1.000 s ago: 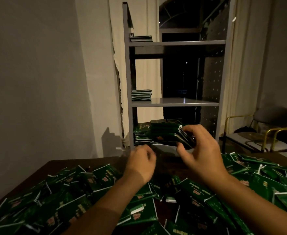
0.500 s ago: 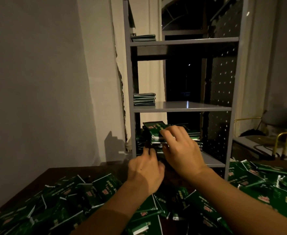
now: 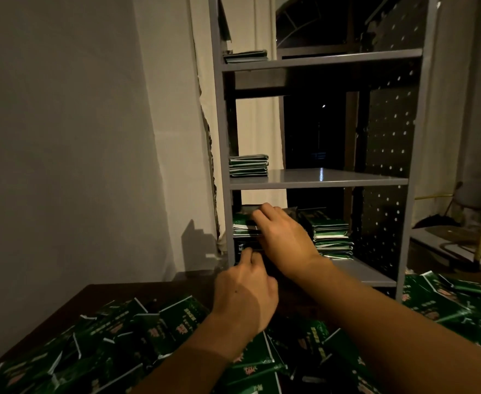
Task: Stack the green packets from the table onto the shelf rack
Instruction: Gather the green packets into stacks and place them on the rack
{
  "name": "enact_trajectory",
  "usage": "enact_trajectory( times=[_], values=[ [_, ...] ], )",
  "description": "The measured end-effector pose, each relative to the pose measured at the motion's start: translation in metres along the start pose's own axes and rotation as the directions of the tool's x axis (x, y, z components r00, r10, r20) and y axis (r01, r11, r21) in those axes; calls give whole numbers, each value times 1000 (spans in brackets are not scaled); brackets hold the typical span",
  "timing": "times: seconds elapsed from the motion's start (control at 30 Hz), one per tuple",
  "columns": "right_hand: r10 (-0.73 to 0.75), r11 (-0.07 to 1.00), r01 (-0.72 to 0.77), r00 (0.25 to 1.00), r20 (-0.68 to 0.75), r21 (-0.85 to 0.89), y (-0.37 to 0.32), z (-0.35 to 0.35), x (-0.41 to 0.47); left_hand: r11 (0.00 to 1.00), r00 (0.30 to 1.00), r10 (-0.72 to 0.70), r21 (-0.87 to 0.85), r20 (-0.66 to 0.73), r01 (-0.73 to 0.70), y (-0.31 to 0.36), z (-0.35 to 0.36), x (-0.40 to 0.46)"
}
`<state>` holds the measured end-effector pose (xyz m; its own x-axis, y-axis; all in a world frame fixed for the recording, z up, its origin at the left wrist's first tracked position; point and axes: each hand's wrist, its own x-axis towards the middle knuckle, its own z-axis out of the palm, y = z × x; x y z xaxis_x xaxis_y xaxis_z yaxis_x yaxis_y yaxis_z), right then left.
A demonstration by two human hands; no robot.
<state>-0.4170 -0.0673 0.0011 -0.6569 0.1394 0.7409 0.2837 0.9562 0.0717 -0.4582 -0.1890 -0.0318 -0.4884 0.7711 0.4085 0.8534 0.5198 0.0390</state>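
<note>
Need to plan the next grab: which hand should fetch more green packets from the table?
Probably left. The left hand hovers low, just above the loose green foil packets, while the right hand reaches into the grey metal rack's bottom-shelf stack.

A single head-worn camera looks forward and slightly down, close over the near table (image 3: 71, 305), facing the shelf rack (image 3: 319, 179) just beyond its far edge.
</note>
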Motion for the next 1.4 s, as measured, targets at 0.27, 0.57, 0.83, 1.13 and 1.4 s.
enact_trajectory(
  times=[0.27, 0.57, 0.83, 1.13, 1.4],
  values=[
    [9, 996, -14, 998, 58, 88, 10, -4, 1, 996, 999, 5, -87, -37, -8, 6, -4, 4],
    [129, 981, -118, 989, -66, 152, 17, -13, -29, 992, 999, -41, -118, -14, 39, 8, -9, 12],
    [422, 804, -411, 904, 74, 430, 10, -1, -9, 997, 999, -41, -62, -35, 39, 14, -10, 19],
    [417, 848, -399, 909, 24, 348, 16, 3, -7, 993, 996, -87, -79, -31, 84, 19, -11, 33],
    [355, 858, -379, 925, 134, 347, 21, -5, -7, 995, 996, -92, -28, -21, 91, 23, -11, 44]
  ],
)
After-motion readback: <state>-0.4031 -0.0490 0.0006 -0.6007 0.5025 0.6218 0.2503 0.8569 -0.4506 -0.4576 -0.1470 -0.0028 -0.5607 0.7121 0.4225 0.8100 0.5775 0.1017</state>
